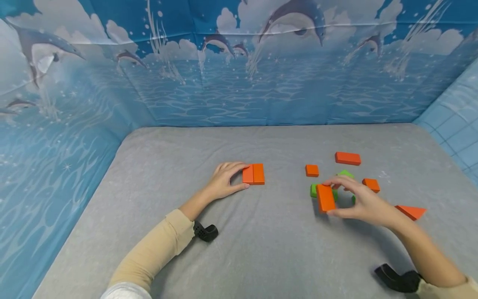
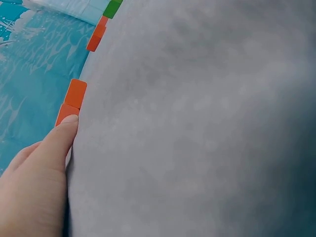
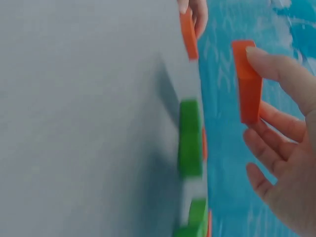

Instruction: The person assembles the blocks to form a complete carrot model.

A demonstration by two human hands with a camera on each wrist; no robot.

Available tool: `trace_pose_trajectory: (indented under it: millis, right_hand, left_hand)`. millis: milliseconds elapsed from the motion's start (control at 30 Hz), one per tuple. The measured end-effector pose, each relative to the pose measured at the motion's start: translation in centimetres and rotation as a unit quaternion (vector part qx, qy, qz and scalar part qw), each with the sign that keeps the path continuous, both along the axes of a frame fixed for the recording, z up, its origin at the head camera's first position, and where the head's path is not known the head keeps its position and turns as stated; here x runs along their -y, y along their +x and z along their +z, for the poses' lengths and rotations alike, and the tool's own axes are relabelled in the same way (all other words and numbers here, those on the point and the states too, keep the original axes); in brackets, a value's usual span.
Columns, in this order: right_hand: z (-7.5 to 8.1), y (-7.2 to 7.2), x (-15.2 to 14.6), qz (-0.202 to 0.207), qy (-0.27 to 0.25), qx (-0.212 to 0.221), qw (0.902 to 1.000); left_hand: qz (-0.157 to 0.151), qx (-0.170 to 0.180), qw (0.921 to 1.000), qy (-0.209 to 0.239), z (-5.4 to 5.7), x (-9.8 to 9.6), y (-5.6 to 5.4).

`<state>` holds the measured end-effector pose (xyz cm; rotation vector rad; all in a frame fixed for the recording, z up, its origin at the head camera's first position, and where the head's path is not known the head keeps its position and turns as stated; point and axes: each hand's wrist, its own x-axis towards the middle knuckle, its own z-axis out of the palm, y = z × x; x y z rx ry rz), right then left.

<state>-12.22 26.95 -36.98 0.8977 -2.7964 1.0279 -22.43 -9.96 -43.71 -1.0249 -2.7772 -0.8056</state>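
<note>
Two orange rectangular blocks lie side by side on the grey cloth, touching along their long edges: a left block [image 1: 247,174] and a right block [image 1: 258,174]. My left hand [image 1: 225,179] pinches the left one between thumb and fingers at its near and far ends. In the left wrist view, the thumb [image 2: 61,138] lies against that block. Over to the right, my right hand [image 1: 367,203] holds another orange block [image 1: 326,198] above the cloth, tilted, thumb on one end and fingers on the other. Green blocks [image 3: 190,138] sit below it, partly hidden by the hand and held block.
Around the right hand lie an orange rectangular block [image 1: 348,158], two small orange blocks [image 1: 312,170], an orange triangular block [image 1: 411,212] and a green piece [image 1: 346,173]. Blue dolphin-print curtains [image 1: 239,91] border the grey surface [image 1: 261,249] at the back and sides.
</note>
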Motion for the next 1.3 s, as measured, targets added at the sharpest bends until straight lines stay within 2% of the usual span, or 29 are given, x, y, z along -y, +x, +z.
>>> trace_pose_trajectory:
  millis: [100, 233, 400, 533, 800, 1300]
  right_hand:
    - [0.4, -2.1, 2.1, -0.003, -0.006, 0.01, 0.9999]
    - [0.2, -4.8, 4.7, -0.009, -0.016, 0.053, 0.9984]
    - [-1.0, -7.7, 7.5, -0.003, -0.016, 0.073, 0.9972]
    - [-2.1, -9.1, 9.0, 0.012, -0.018, 0.072, 0.9971]
    - [-3.2, -10.3, 10.2, 0.024, -0.008, 0.093, 0.9953]
    - [-3.1, -10.4, 10.8, 0.018, 0.002, 0.123, 0.9923]
  left_hand:
    - [0.002, 0.0, 1.0, -0.003, 0.0, 0.0, 0.0]
    - [0.001, -0.001, 1.0, -0.005, 0.0, -0.1, 0.0]
    - [0.0, 0.0, 1.0, -0.007, 0.0, -0.2, 0.0]
    - [-0.001, 0.0, 1.0, -0.004, 0.1, -0.2, -0.1]
    - [0.002, -0.001, 1.0, -0.004, 0.0, -0.1, -0.1]
    - [0.006, 0.002, 1.0, -0.006, 0.0, 0.0, -0.1]
